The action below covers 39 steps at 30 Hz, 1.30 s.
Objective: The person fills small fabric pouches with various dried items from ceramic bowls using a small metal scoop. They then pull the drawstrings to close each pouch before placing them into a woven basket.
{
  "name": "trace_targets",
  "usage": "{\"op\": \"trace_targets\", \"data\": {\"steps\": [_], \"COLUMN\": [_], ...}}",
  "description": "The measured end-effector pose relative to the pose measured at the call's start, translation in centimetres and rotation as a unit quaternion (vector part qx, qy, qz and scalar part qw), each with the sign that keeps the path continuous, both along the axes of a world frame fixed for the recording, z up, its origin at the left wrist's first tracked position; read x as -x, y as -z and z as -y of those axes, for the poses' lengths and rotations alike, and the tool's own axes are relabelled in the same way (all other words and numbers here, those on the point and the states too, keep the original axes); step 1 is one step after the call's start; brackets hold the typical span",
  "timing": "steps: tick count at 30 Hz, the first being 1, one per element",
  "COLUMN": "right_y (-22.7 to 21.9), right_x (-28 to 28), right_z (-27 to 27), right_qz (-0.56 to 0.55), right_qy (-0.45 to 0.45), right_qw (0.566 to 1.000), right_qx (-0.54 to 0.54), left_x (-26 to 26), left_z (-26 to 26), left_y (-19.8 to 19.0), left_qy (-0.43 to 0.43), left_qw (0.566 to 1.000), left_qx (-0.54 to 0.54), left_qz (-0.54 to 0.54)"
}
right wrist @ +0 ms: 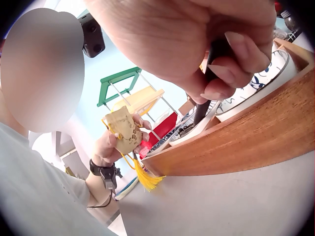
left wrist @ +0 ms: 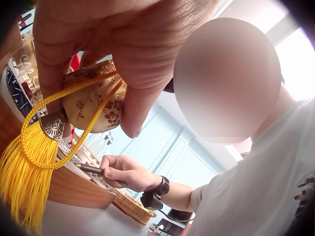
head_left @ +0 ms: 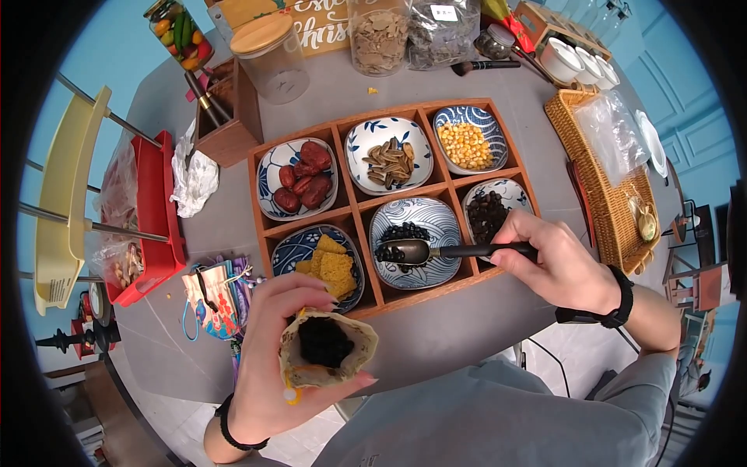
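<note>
My left hand [head_left: 261,354] grips a small yellow brocade pouch [head_left: 362,344], its mouth open upward with dark contents inside. A yellow cord and tassel [left wrist: 32,162] hang from the pouch in the left wrist view. In my right hand [head_left: 562,261] is the black handle of a small metal scoop [head_left: 419,251]. The scoop's head lies in the front middle bowl [head_left: 442,222], with some black beans [head_left: 406,231] in it and more around it. This blue-and-white bowl sits in a wooden compartment tray [head_left: 352,194].
Other tray bowls hold red dates [head_left: 315,156], striped seeds [head_left: 389,165], corn kernels [head_left: 464,145], dark brown pieces [head_left: 487,215] and yellow squares [head_left: 333,268]. A wicker basket [head_left: 572,136] stands right; a red bin [head_left: 159,226] and patterned pouches [head_left: 214,303] are left. Jars [head_left: 276,74] line the back.
</note>
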State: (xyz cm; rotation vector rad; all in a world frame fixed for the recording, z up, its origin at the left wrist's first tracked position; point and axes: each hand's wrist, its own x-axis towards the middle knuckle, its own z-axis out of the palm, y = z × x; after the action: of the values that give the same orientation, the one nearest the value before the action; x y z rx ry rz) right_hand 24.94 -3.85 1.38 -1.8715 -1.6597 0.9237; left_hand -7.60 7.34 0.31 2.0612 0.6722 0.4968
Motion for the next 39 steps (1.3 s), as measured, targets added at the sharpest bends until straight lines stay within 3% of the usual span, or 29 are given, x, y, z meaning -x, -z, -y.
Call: {"op": "trace_targets", "data": {"steps": [10,13,18,20,22,24,27,30,34,38,39], "right_y": [-0.4,-2.3,-6.4,-8.5,-9.4,-9.3,-9.4,-9.3,-9.8,-6.7,-5.7], "right_x": [-0.7,-1.0,-0.5,0.1,1.1,1.6,3.0,3.3,2.2,0.4,0.0], "right_z": [1.0,1.2,1.5,1.6,1.3,1.2,0.5,0.5,0.7,-0.1,-0.5], "right_qz": [-0.016,0.008,0.052,0.025,0.042,0.095,0.182,0.202,0.182,0.151,0.165], "right_qy": [0.04,0.046,0.014,0.036,0.014,-0.072,-0.163,-0.2,-0.159,-0.071,-0.087], "right_qw": [0.999,0.999,0.996,0.999,0.998,0.985,0.943,0.916,0.931,0.951,0.947], "right_qx": [0.001,0.012,-0.076,-0.02,-0.041,-0.122,-0.224,-0.284,-0.275,-0.261,-0.262], "left_x": [-0.1,-0.2,-0.6,-0.7,-0.9,-1.2,-1.6,-1.7,-0.8,0.1,0.2], "left_z": [-0.1,-0.2,-0.2,-0.1,0.0,-0.1,0.2,0.5,0.4,0.2,0.2], "left_y": [0.3,0.5,0.7,0.5,0.4,0.5,0.3,0.3,0.8,0.9,0.9], "left_qy": [-0.001,-0.004,-0.011,-0.012,-0.01,0.01,0.031,0.041,0.011,-0.002,0.002], "left_qw": [1.0,1.0,1.0,1.0,1.0,1.0,0.999,0.999,0.999,0.999,0.999], "left_qx": [0.009,0.009,-0.01,-0.007,0.028,0.004,0.013,0.012,0.045,0.043,0.041], "left_qz": [0.007,0.0,-0.005,-0.01,-0.008,0.01,0.013,0.014,0.025,0.012,0.011]}}
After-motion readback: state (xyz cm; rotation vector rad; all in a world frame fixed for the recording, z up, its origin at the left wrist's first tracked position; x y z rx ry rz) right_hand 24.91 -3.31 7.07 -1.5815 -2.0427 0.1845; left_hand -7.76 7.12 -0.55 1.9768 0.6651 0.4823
